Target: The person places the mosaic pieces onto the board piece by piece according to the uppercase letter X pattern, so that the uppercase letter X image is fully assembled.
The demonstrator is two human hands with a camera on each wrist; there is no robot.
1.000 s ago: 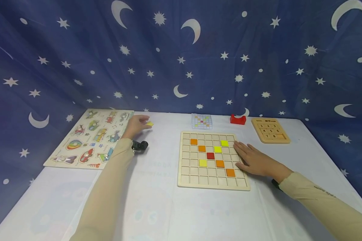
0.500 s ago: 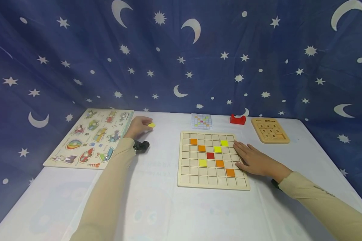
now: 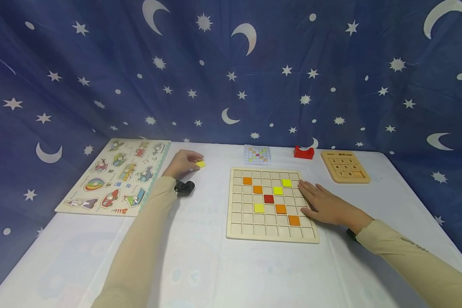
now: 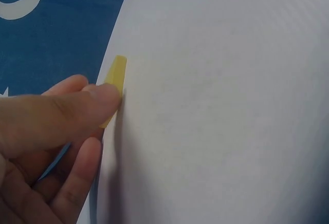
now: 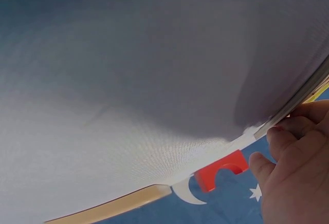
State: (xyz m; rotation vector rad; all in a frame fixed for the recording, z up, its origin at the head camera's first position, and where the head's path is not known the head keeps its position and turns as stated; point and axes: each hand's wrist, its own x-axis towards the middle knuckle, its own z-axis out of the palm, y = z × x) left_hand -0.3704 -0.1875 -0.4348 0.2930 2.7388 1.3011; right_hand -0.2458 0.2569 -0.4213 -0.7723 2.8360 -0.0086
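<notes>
My left hand (image 3: 182, 163) pinches a yellow square tile (image 3: 201, 164) between thumb and fingers, left of the grid board. Seen edge-on in the left wrist view, the yellow tile (image 4: 117, 72) juts past the thumb tip. A pale wooden grid board (image 3: 246, 231) lies in the middle of the table. Set in its squares are several orange tiles (image 3: 280, 209), a red tile (image 3: 268, 199) and three yellow tiles (image 3: 278, 191). My right hand (image 3: 325, 204) rests with extended fingers on the board's right edge; the right wrist view shows this hand (image 5: 300, 157) at that edge.
A small printed pattern card (image 3: 257, 155) lies behind the board. Farther right are a red block with a curved notch (image 3: 303, 152) and a wooden number puzzle (image 3: 345, 167). A picture puzzle board (image 3: 115, 171) lies at the left, under the left forearm's reach. A starry curtain hangs behind.
My left hand has moved to the right and slightly nearer, carrying the yellow tile away from the picture puzzle. My right hand has stayed on the grid board's edge.
</notes>
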